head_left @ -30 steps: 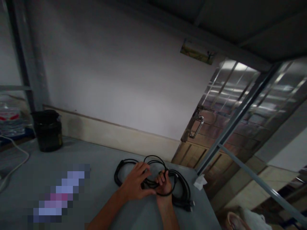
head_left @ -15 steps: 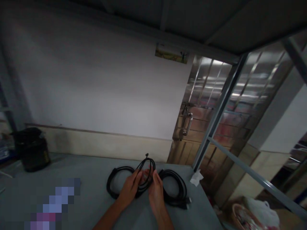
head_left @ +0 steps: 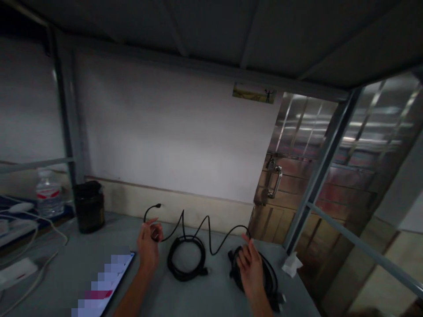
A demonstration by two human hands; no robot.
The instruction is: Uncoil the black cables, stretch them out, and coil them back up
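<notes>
A thin black cable (head_left: 209,233) hangs stretched in loose zigzags between my two hands. My left hand (head_left: 148,242) is closed around one part of it, and a short end with a small plug (head_left: 158,205) sticks up above the fingers. My right hand (head_left: 250,262) pinches the cable's other side between its fingers. Below the span, a coiled black cable (head_left: 169,259) lies on the grey tabletop (head_left: 211,297). Another black cable coil (head_left: 271,275) lies under and beside my right hand, partly covered by it, its connector towards the front.
At left stand a dark lidded container (head_left: 89,207) and a water bottle (head_left: 49,193), near white cords and a white adapter (head_left: 18,273). A phone or tablet (head_left: 115,281) with a blurred screen lies left of my forearm. Crumpled tissue (head_left: 292,264) sits by the right post (head_left: 325,176).
My hands have moved apart, left and right. The cable, looped up between them before, is now drawn out into a wavy span. The view has turned left.
</notes>
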